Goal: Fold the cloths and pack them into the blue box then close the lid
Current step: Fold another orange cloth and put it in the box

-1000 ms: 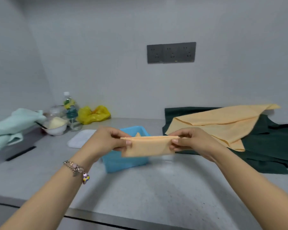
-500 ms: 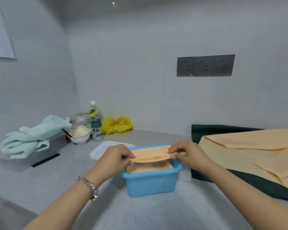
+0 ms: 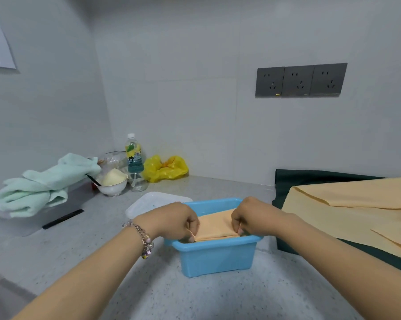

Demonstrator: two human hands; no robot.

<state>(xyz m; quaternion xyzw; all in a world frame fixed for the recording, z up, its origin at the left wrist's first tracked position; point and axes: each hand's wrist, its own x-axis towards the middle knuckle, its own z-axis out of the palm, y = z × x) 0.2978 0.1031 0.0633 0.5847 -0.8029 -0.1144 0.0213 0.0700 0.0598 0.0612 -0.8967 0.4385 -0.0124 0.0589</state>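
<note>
The blue box (image 3: 214,257) stands on the grey counter in front of me. A folded orange cloth (image 3: 214,226) lies inside it, level with the rim. My left hand (image 3: 172,219) pinches the cloth's left end with curled fingers. Its right end is pinched the same way by my right hand (image 3: 252,215), and both hands reach down into the box. Just behind the box to the left lies its white translucent lid (image 3: 148,202). At the right, an unfolded orange cloth (image 3: 347,211) is spread over a dark green cloth (image 3: 310,181).
A mint green towel (image 3: 40,185) is heaped at the left. Near the back corner stand a white bowl (image 3: 112,187), a water bottle (image 3: 133,160) and a yellow plastic bag (image 3: 165,168). Grey wall sockets (image 3: 300,80) sit above the counter.
Both hands carried the folded orange cloth from in front of me down into the blue box. My view shifted left and closer to the box.
</note>
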